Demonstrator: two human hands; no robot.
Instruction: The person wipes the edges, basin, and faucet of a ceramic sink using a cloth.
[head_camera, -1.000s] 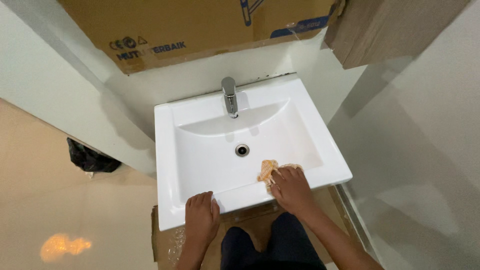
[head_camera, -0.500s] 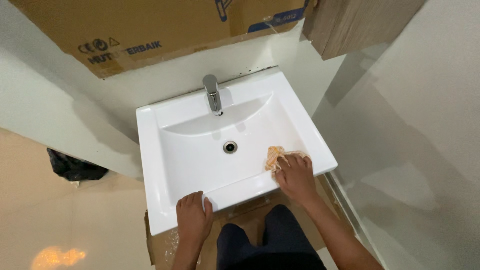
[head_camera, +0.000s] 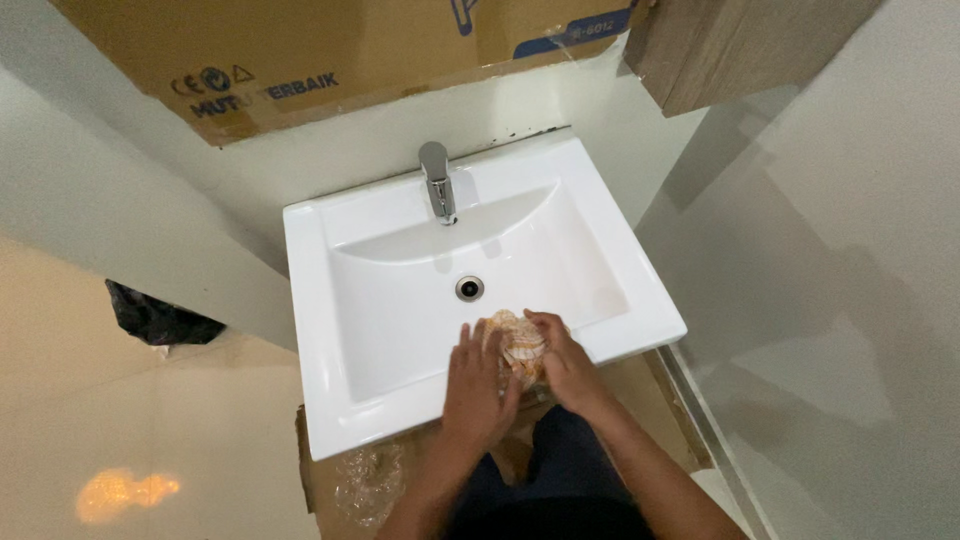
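A white rectangular sink with a chrome tap and a round drain fills the middle of the head view. An orange-and-white checked cloth is bunched up over the sink's front rim. My left hand presses against the cloth's left side with its fingers spread. My right hand grips the cloth from the right. The two hands meet around the cloth, just in front of the drain.
A cardboard box leans on the wall above the tap. A wooden cabinet hangs at the upper right. A black bag lies on the floor at left. Cardboard and plastic wrap lie under the sink's front.
My left hand left the sink's front rim and moved right onto the cloth. My right hand drew the cloth left toward the centre, where it is now bunched between both hands.
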